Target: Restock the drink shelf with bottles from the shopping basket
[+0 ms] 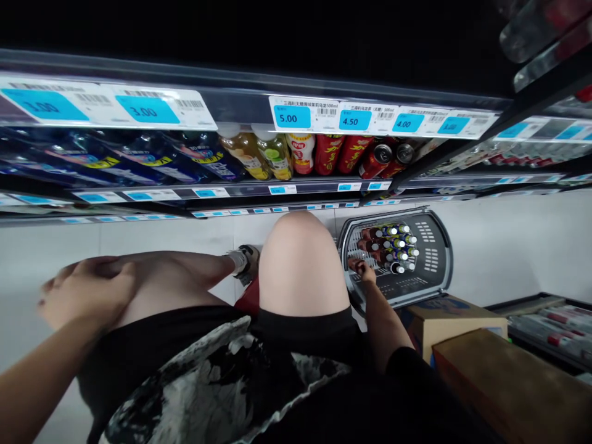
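Note:
My left hand (90,291) lies on my left knee, its fingers spread over the kneecap and holding nothing. Off to the right, my right hand (368,273) reaches down into a grey plastic shopping basket (441,246) on the floor. Its fingers are closed round a bottle of brown drink (355,264) at the near left of the basket. Beside it lie several capped drink bottles (382,243), brown ones and ones with yellow and blue labels, most with white caps pointing right. My fingers hide part of the held bottle.
Ahead runs a store shelf (250,188) with price tags, blue-labelled bottles (152,157), yellow-green drink bottles (275,154), red bottles (328,154) and dark-topped cans (382,157). Cardboard boxes (499,370) stand at the lower right, near a rack of bottles (550,327).

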`<action>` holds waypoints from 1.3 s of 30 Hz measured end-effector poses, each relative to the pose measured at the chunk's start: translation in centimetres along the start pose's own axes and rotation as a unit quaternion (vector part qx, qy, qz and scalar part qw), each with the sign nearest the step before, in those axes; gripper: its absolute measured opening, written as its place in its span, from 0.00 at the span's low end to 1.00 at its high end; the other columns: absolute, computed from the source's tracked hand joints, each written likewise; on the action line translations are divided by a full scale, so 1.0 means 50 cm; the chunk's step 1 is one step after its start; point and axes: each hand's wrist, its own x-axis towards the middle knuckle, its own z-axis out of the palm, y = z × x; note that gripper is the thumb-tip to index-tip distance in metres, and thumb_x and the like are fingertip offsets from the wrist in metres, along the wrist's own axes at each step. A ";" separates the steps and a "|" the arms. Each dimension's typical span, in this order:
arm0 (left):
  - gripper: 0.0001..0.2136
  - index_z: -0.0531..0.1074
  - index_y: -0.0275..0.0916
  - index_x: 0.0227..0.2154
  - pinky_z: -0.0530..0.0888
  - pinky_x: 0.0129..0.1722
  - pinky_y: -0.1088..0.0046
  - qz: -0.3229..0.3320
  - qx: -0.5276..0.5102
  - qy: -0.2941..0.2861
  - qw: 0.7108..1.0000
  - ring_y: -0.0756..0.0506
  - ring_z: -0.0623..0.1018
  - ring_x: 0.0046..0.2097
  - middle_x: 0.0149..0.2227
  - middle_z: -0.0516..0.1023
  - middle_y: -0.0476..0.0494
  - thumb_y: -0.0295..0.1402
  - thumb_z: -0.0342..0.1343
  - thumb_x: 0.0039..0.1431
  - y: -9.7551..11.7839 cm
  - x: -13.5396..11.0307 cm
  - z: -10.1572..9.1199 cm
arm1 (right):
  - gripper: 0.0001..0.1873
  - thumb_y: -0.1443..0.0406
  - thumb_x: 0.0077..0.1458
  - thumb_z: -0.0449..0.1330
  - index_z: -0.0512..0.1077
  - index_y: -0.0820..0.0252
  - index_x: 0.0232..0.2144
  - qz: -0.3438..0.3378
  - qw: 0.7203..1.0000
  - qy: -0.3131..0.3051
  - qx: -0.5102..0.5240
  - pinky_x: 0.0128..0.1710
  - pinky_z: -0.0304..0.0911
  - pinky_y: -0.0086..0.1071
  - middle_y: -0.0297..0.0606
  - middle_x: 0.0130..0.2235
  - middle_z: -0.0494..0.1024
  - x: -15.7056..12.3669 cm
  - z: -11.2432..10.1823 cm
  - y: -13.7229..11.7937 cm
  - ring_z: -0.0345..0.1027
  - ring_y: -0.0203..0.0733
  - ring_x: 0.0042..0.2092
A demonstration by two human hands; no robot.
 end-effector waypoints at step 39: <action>0.32 0.69 0.36 0.67 0.65 0.64 0.43 0.131 -0.119 -0.024 0.984 0.27 0.62 0.68 0.70 0.64 0.30 0.49 0.45 0.68 -0.122 -0.027 0.011 | 0.20 0.51 0.60 0.64 0.76 0.54 0.49 -0.475 0.769 0.417 0.098 0.30 0.69 0.33 0.41 0.42 0.83 -0.723 -0.515 -0.266 0.76 0.43 0.34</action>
